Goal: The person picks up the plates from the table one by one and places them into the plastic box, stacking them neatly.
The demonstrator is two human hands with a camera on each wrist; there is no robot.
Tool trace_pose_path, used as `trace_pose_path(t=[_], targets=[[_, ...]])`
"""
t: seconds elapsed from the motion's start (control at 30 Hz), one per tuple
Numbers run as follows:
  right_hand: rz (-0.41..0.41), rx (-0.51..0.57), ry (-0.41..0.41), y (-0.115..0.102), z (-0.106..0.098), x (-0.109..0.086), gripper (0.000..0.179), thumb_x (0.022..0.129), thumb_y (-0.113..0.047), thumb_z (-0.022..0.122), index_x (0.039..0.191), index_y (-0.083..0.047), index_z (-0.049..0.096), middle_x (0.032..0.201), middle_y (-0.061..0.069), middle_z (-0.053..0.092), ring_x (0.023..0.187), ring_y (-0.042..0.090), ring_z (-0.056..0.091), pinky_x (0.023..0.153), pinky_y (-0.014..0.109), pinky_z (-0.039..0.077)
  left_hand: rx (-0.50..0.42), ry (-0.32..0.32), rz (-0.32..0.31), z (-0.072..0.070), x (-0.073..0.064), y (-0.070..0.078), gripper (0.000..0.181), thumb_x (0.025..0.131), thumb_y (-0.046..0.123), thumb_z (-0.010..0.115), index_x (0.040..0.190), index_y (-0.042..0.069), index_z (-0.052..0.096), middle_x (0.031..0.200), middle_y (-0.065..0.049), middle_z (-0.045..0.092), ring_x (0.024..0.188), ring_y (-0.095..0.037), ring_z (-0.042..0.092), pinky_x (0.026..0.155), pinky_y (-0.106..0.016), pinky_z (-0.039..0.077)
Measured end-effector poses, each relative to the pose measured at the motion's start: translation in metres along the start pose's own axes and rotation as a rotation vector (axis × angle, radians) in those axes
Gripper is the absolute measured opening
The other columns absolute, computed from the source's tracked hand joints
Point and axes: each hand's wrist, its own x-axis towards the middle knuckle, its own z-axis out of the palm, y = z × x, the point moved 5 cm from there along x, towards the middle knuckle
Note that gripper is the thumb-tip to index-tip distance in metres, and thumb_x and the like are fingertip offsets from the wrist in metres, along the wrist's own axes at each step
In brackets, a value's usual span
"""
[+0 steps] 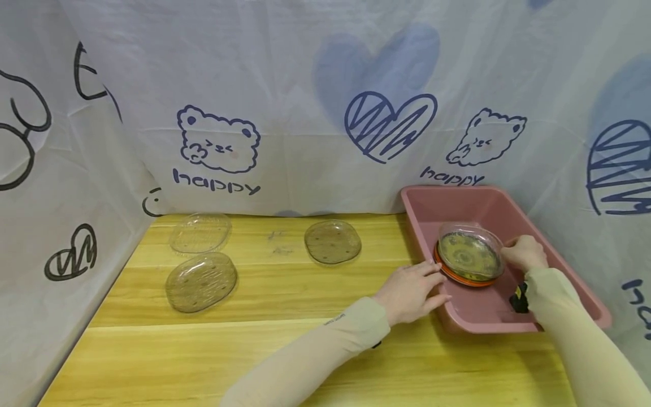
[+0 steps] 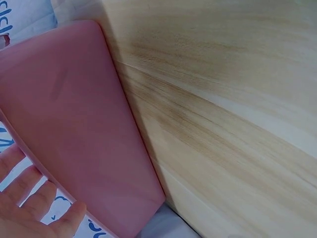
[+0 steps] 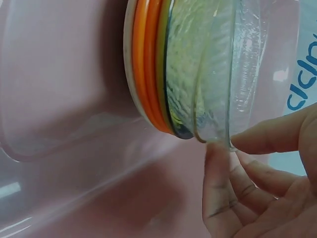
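A pink basin (image 1: 513, 203) at the right of the table holds a stack of plates. Orange plates (image 1: 460, 278) lie low in the stack, with yellowish patterned ones above and a clear plate (image 3: 218, 74) on top. My right hand (image 1: 526, 254) reaches into the basin and pinches the clear plate's rim between thumb and fingers, as the right wrist view shows. At the basin's left rim is my left hand (image 1: 411, 289), its fingers (image 2: 34, 198) loosely extended across the edge beside the stack.
Two clear plates, one at the back left (image 1: 199, 233) and one just in front of it (image 1: 201, 282), lie on the wooden table (image 1: 229, 362). Another clear plate (image 1: 333, 242) lies near the table's middle. A printed cloth (image 1: 305, 113) hangs behind and along both sides.
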Motion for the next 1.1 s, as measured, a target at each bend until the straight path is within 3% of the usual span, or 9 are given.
trace_pose_path(t=[0.17,0.4,0.53,0.77,1.0,1.1], targets=[[0.029,-0.008,0.026,0.0039,0.0003,0.0001,0.043,0.08,-0.018,0.055,0.111,0.01,0.068,0.111,0.033,0.065,0.067,0.02,0.053,0.054,0.031,0.043,0.01,0.008,0.006,0.0001,0.0009,0.0008,0.05,0.106,0.056,0.038,0.141,0.027,0.058,0.157,0.004,0.048,0.148,-0.014,0.042,0.121,-0.029,0.037],[0.044,-0.023,0.055,0.0054,-0.001,-0.0009,0.045,0.083,-0.025,0.062,0.11,0.01,0.069,0.114,0.034,0.066,0.085,0.039,0.066,0.057,0.035,0.052,0.005,-0.002,0.003,-0.0002,0.0006,0.0009,0.05,0.106,0.056,0.038,0.141,0.027,0.058,0.157,0.004,0.047,0.148,-0.013,0.041,0.121,-0.03,0.038],[0.055,-0.017,0.06,0.0059,-0.0008,-0.0014,0.045,0.082,-0.025,0.063,0.11,0.009,0.07,0.113,0.034,0.066,0.087,0.041,0.066,0.058,0.036,0.053,0.007,0.009,0.008,-0.0004,0.0006,0.001,0.05,0.106,0.055,0.038,0.141,0.027,0.058,0.157,0.005,0.048,0.148,-0.013,0.042,0.121,-0.029,0.038],[0.075,0.003,0.054,0.0068,0.0002,-0.0013,0.039,0.081,-0.024,0.063,0.103,0.006,0.073,0.106,0.029,0.07,0.08,0.034,0.063,0.055,0.031,0.048,0.015,0.019,0.012,-0.0015,0.0003,0.0011,0.049,0.105,0.055,0.039,0.14,0.026,0.059,0.156,0.004,0.049,0.147,-0.013,0.043,0.12,-0.029,0.039],[0.092,0.028,0.026,0.0086,0.0026,-0.0009,0.032,0.079,-0.021,0.061,0.097,0.004,0.074,0.083,0.012,0.073,0.071,0.022,0.06,0.054,0.031,0.048,0.021,0.02,0.014,-0.0033,0.0001,0.0017,0.049,0.105,0.055,0.039,0.14,0.026,0.059,0.156,0.004,0.049,0.147,-0.013,0.043,0.12,-0.028,0.039],[0.086,0.037,-0.002,0.0083,0.0045,-0.0026,0.034,0.082,-0.021,0.062,0.101,0.006,0.07,0.087,0.016,0.072,0.068,0.02,0.06,0.054,0.032,0.049,0.023,0.023,0.017,-0.0036,-0.0002,0.0017,0.048,0.105,0.054,0.04,0.14,0.026,0.06,0.155,0.004,0.049,0.147,-0.013,0.044,0.119,-0.029,0.04]])
